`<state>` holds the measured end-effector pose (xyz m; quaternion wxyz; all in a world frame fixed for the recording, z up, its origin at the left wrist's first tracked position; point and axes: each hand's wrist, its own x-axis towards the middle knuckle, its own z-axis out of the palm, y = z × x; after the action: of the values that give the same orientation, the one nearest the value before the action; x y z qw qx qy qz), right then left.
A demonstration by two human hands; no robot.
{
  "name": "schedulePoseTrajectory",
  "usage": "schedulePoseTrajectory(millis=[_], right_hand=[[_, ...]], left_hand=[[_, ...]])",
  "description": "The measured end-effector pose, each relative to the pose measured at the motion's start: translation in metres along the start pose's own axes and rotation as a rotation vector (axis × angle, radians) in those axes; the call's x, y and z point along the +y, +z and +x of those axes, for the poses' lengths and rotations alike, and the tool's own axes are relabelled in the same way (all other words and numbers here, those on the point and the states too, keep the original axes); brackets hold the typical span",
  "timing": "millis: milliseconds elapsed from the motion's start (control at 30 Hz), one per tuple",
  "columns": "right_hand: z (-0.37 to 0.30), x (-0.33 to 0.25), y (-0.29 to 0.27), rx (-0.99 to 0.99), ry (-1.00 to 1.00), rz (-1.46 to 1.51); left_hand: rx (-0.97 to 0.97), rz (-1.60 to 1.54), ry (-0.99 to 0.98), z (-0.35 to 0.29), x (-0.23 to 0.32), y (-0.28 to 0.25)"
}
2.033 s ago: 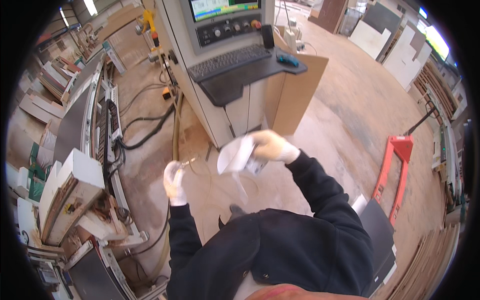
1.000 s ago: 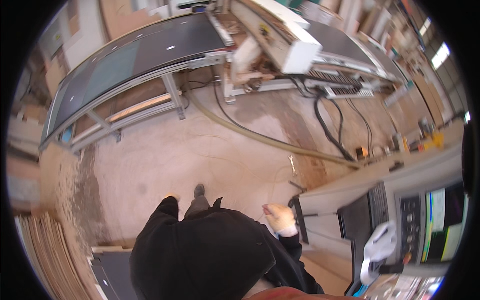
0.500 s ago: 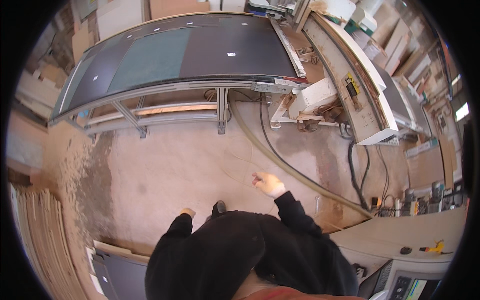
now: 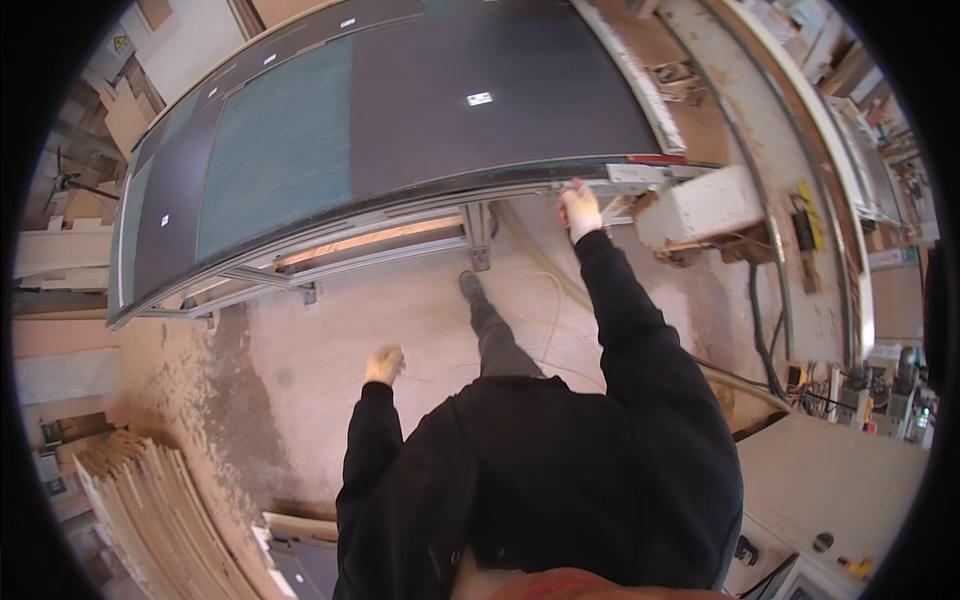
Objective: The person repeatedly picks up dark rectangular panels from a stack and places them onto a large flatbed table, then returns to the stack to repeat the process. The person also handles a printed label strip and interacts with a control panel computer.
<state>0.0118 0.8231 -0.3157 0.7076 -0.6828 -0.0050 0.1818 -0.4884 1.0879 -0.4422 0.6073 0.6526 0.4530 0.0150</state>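
My right hand (image 4: 578,210) reaches forward to the front edge of a long table (image 4: 400,187), beside its metal end bracket. Its fingers are bent and blurred; whether they touch the edge I cannot tell. Lower down, my left hand (image 4: 383,365) hangs over the floor, fingers loosely apart, with nothing seen in it. Dark brown panels (image 4: 490,125) and a green surface (image 4: 280,130) show on the tabletop. Small white labels (image 4: 480,99) sit on the brown panels.
A large machine beam (image 4: 760,130) crosses at the right of the table. A hose (image 4: 545,260) and black cables (image 4: 757,330) run over the floor. Stacked boards (image 4: 160,500) stand at lower left. A pale cabinet (image 4: 840,460) is at lower right.
I have stepped closer to the table, and one leg now shows ahead. My right hand has moved forward to the table's front edge; my left hand has come further into view.
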Motion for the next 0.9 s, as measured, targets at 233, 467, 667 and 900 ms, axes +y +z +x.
schedulePoseTrajectory(millis=[233,467,667,900], right_hand=[[0.171,0.017,0.025,0.405,0.372,0.374],[0.198,0.020,-0.007,0.570,0.504,0.712],[0.193,0.014,-0.024,0.566,0.646,0.484],[0.160,0.010,-0.018,0.500,0.685,0.284]], left_hand=[[0.173,0.070,0.042,0.147,0.195,-0.040],[0.462,0.662,0.242,0.272,0.306,-0.025],[0.370,0.461,-0.016,0.343,0.330,-0.034],[0.254,0.194,0.017,0.356,0.283,-0.067]])
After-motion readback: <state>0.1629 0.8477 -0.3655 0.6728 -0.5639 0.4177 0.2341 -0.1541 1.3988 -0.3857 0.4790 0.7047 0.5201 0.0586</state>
